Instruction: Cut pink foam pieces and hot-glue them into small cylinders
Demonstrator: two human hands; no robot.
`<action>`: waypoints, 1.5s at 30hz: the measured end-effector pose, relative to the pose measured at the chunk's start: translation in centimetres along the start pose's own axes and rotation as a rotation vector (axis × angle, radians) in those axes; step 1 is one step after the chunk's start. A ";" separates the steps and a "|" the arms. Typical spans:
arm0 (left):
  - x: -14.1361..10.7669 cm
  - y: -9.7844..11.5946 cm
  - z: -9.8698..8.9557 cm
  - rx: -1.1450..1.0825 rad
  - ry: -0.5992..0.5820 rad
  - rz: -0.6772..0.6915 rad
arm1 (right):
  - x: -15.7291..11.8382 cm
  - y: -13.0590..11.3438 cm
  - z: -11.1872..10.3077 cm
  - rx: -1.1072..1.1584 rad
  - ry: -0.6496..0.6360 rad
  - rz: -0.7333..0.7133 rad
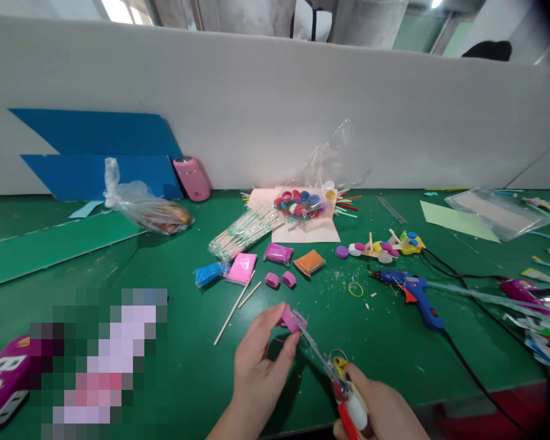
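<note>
My left hand [268, 357] pinches a small pink ring-shaped piece [291, 320] between thumb and fingers. My right hand [380, 403] is closed around a cutting tool [318, 352] with a long narrow metal blade and red, white and yellow handle parts; its exact kind is unclear. The blade's tip meets the pink piece in my left hand. Just beyond lie two similar pink rings [280, 280]. To their left are a long wooden stick [231, 315] and a shorter stick [250, 295].
Clay packets [242, 267], bagged sticks [245, 232] and coloured caps [302, 205] lie farther back. At right are a blue glue gun [415, 290] with a trailing cord and a caps-and-sticks model [380, 247]. A magenta power strip [9, 379] sits at left. A white partition [238, 110] stands behind.
</note>
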State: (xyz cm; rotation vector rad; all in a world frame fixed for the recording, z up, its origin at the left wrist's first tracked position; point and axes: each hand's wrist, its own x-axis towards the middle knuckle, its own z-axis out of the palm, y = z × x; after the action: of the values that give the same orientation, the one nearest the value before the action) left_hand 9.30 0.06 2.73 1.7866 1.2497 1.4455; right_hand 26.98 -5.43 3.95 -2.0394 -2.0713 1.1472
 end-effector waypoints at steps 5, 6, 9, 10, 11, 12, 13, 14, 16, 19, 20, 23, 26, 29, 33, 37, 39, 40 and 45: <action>0.1 0.3 0.0 0.036 0.003 0.040 | 0.0 -0.3 -0.4 0.017 -0.011 -0.022; 0.1 0.3 0.0 0.036 0.002 0.041 | 0.0 -0.2 -0.3 0.023 -0.004 -0.021; -0.1 0.3 0.1 0.016 0.003 0.018 | 0.0 0.1 0.0 0.032 0.006 -0.022; -0.1 0.3 0.1 -0.001 0.005 -0.002 | 0.0 0.1 0.1 0.028 0.004 -0.023; -0.2 0.3 0.2 -0.029 0.012 -0.033 | 0.0 0.2 0.1 0.024 0.001 -0.024; -0.2 0.3 0.2 -0.068 0.022 -0.077 | 0.0 0.2 0.1 0.021 -0.003 -0.023; -0.2 0.4 0.3 -0.115 0.034 -0.128 | 0.0 0.3 0.1 0.016 -0.005 -0.017; -0.1 0.4 0.3 -0.168 0.043 -0.184 | 0.0 0.3 0.0 0.010 -0.004 -0.010; 0.0 0.6 0.4 -0.268 0.044 -0.292 | 0.0 0.3 0.0 -0.004 0.006 0.000; 0.2 0.8 0.2 -0.335 0.022 -0.347 | 0.0 0.4 0.0 -0.034 0.020 -0.015; 0.2 0.9 0.2 -0.332 0.026 -0.330 | 0.0 0.5 0.0 -0.044 0.019 -0.023; 0.3 0.9 0.0 -0.292 0.035 -0.242 | 0.1 0.6 0.1 -0.066 0.015 -0.046; 0.1 0.8 0.0 -0.261 0.030 -0.202 | 0.3 0.7 0.4 -0.076 0.037 -0.051; -0.1 0.7 0.0 -0.257 0.040 -0.206 | 0.2 0.7 0.4 -0.083 0.026 -0.038; -0.2 0.7 0.1 -0.267 0.051 -0.212 | -0.1 0.5 0.2 -0.097 0.005 -0.030; -0.2 0.6 0.2 -0.258 0.051 -0.215 | -0.1 0.5 0.2 -0.107 -0.005 -0.015; -0.3 0.5 0.2 -0.248 0.053 -0.218 | 0.1 0.5 0.2 -0.090 -0.013 -0.011; -0.3 0.4 0.2 -0.246 0.053 -0.216 | 0.1 0.5 0.2 -0.081 -0.017 -0.010; -0.5 0.0 0.2 -0.218 0.039 -0.180 | 0.1 0.6 0.4 -0.051 -0.028 -0.014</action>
State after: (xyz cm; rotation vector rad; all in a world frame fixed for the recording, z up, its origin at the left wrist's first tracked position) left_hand 9.51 -0.35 2.48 1.4716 1.1892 1.4582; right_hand 27.27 -5.56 3.36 -2.0390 -2.1455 1.1387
